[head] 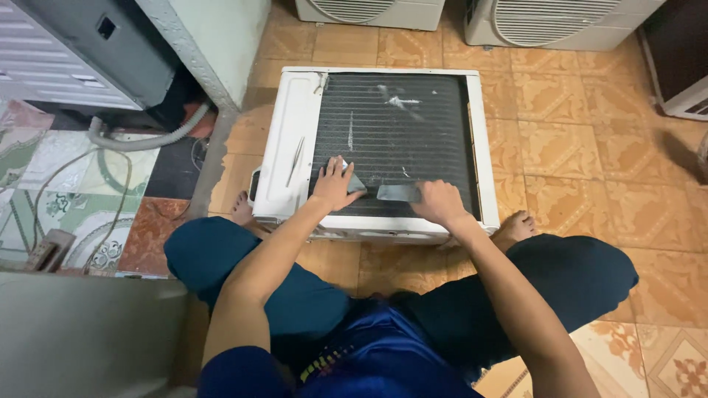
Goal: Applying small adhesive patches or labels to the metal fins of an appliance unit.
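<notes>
Far to the left of the hands, the floor has patterned tiles in green, white and red, and a grey corrugated hose [144, 140] lies there beside a thin cable [59, 173]. Above it stands a grey and white appliance casing [81, 55], next to a pale green wall corner [214, 37].

In front of the person, on the orange patterned floor tiles [575, 140], an air conditioner outdoor unit [295, 133] lies flat, with its dark finned coil [394, 125] facing up. On the white panel just left of the left hand rests a thin metal tool, it looks like tweezers [296, 158].

The left hand [333, 188] lies on the coil near its lower left corner, fingers spread and pressing on a small grey pad [356, 183]. Just beside it, the right hand [440, 203] is curled and holds a flat grey piece [398, 193] against the fins; what it is exactly I cannot tell.

The person sits on the floor with legs in dark blue trousers on both sides of the unit, bare feet touching its lower corners.

Beyond the hands, two more white outdoor units with round fan grilles [369, 11] [553, 22] stand on the tiles. At the far right, another dark appliance [682, 59] stands.
</notes>
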